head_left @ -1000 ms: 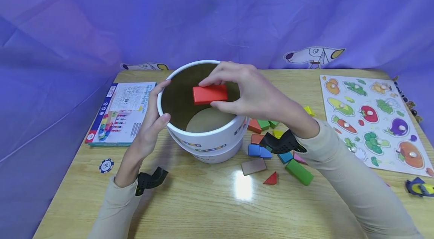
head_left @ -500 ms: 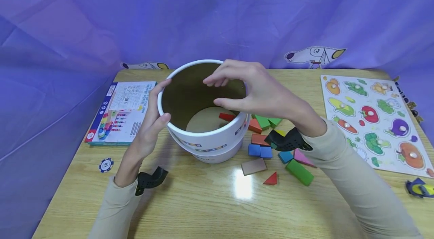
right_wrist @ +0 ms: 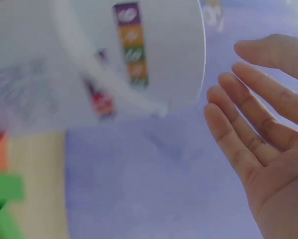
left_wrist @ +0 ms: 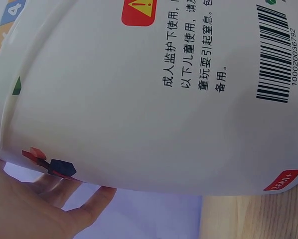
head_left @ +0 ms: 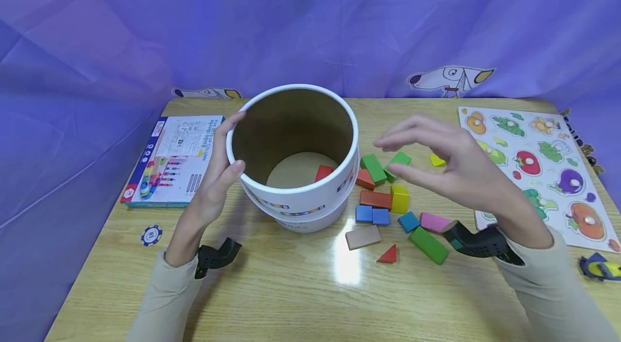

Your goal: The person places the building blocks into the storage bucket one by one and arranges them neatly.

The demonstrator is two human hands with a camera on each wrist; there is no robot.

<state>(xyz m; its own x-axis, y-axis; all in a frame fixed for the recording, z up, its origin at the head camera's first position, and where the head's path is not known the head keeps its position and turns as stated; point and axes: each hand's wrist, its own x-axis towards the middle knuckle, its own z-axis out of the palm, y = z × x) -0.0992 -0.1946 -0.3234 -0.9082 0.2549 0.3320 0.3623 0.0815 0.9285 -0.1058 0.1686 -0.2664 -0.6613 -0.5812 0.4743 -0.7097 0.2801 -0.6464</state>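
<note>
A white bucket [head_left: 291, 207] with printed labels stands on the table, tilted mouth facing up toward the head camera. Inside, on its floor, lies a red block [head_left: 323, 172], partly hidden by the near rim. My left hand [head_left: 213, 185] holds the bucket's left side, its thumb and fingertips at the rim; in the left wrist view its fingers [left_wrist: 91, 209] reach round the bucket's wall. To the right of the bucket, my right hand [head_left: 451, 164] hangs above the table, fingers spread from the thumb and holding nothing. The right wrist view shows its bare palm [right_wrist: 283, 184].
Several coloured blocks lie right of the bucket, among them a green block [head_left: 429, 245], a red triangle [head_left: 388, 254] and a yellow block [head_left: 400, 199]. A vegetable puzzle board [head_left: 548, 169] is at right, a flat box [head_left: 174, 161] and a poker chip [head_left: 151, 235] at left.
My right hand let go of the red block, which dropped into the bucket. That hand then moved right, away from the bucket's mouth. The left hand stayed at the rim.
</note>
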